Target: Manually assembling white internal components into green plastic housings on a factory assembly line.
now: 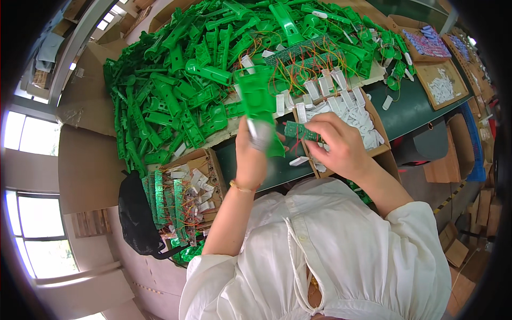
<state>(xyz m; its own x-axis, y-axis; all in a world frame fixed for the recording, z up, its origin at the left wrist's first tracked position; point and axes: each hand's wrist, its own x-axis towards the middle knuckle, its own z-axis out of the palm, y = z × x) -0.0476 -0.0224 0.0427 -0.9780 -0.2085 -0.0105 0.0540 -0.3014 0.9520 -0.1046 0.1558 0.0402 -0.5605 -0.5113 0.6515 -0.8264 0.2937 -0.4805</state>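
Note:
My left hand [250, 162] is closed around a green plastic housing [256, 93], which stands tilted up and is smeared by motion. A whitish part [259, 132] shows against the housing by my fingers, too blurred to name. Between the thumb and fingers of my right hand [338, 143] is a small green circuit board [300, 131], with red wires hanging off it. The board is close to the right of the housing; whether they are joined by a wire I cannot tell. Just below the board, a white plastic piece [299, 160] lies on the dark green table.
A large heap of green housings [176, 90] covers the far left and middle. Wired circuit boards [309, 56] lie at its right. A box of white pieces [362, 120] stands beside my right hand. At left are a box of wired boards [176, 200] and a black bag [138, 216].

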